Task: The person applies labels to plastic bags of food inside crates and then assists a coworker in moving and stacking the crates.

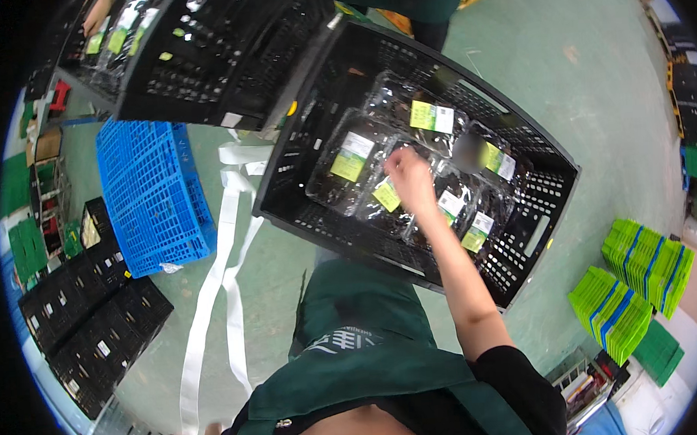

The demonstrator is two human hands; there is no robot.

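My right hand (410,176) reaches into a large black plastic crate (350,244), its fingers bent over a clear plastic pack with a green and white label (386,196). Whether the fingers grip that pack cannot be told. Around it in the crate lie several more clear packs with dark contents, among them one at the left (351,158) and one at the upper middle (432,117). A blurred round patch hides part of the pack at the right. My left hand is out of view; only a bit of that arm shows at the bottom edge.
Another black crate (198,66) stands at the upper left, where another person's hand touches labelled packs. A blue plastic pallet (152,198) and long white strips (210,284) lie on the left. Bright green stacked crates (646,264) stand at the right. Someone stands beyond the crate.
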